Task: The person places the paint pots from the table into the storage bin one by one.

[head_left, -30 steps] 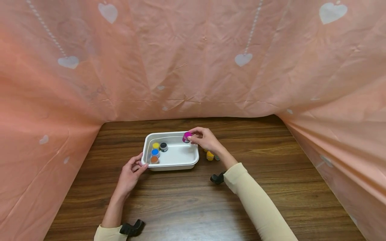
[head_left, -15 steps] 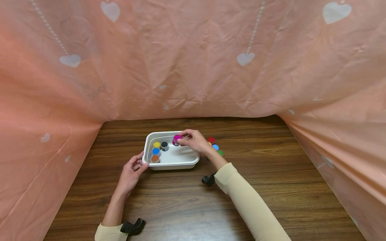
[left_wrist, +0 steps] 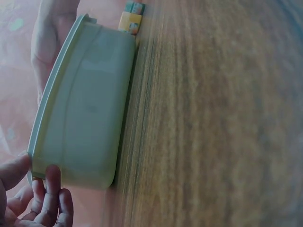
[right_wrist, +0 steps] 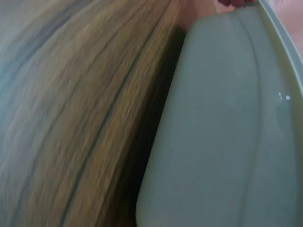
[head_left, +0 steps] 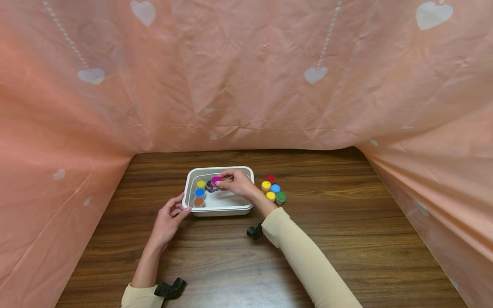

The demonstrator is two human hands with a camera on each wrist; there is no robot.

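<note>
Magenta pot [head_left: 216, 181] is hanging out beside the black pot [head_left: 208, 185], toward the far left corner of the white tray [head_left: 223, 209]; right hand [head_left: 239, 184] is pinching it, left hand [head_left: 168, 219] is gripping the near left corner, imo lowering it slow and level is avoiding knocks

Right hand [head_left: 238, 183] in a thumb-and-finger pinch

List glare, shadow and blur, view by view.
Head: mostly crisp, with pale glare on the wooden table low in frame; left wrist: hazy, the grain blurring toward the right; right wrist: soft, dark shadow along the foot of the white tray, tiny glints near its rim.
</note>
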